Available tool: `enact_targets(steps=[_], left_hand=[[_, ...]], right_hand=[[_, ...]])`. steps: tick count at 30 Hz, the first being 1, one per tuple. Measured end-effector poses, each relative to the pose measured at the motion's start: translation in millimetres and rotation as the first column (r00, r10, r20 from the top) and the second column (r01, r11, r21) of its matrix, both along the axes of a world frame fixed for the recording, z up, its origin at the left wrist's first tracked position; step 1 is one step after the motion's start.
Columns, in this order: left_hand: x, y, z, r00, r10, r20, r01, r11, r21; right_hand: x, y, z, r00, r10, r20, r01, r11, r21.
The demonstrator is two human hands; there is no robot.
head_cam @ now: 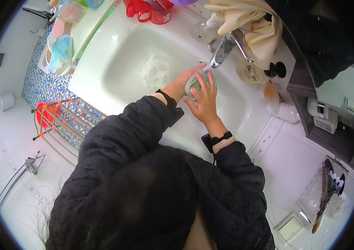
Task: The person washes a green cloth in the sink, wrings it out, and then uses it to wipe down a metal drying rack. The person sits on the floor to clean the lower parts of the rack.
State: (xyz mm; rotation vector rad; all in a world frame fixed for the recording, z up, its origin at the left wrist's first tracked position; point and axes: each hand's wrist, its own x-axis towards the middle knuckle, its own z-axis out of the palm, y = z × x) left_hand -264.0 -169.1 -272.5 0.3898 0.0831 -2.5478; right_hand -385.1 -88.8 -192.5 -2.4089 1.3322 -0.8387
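Observation:
A bunched grey-green cloth (191,86) is held between my two hands under the chrome faucet (223,51). My left hand (181,82) grips it from the left, its fingers partly hidden behind the cloth. Over its right side lie the spread fingers of my right hand (204,100), pressing on it. Water from the spout meets the cloth and fingertips. Below is the white washbasin (124,65), with foamy water (158,70) at its bottom.
Behind the faucet stand a clear pump bottle (204,31), cream rubber gloves (258,37) and a lettered bottle (250,72). Red cups (156,15) sit on the far rim. A metal rack (67,120) is at the left; a plastic bottle (284,111) lies right of the basin.

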Motion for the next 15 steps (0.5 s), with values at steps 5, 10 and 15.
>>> enact_targets(steps=[5,10,15], left_hand=[[-11.3,-6.9,-45.5,0.902,0.339,0.267,0.026,0.574,-0.819],[-4.0,-1.8,-33.1,0.893,0.241,0.380,-0.156,0.958,-0.241],[11.9,1.6,-0.4,0.471,0.130,0.872,0.006,0.989,-0.151]], right_hand=[[6.4,-22.0,-13.3,0.996,-0.022,0.084,0.032,0.992,-0.124],[17.5,-50.8,-30.9,0.980,-0.168,0.102,0.156,0.980,0.123],[25.4,-89.4,-49.2,0.924,-0.376,0.065,0.350,0.904,0.246]])
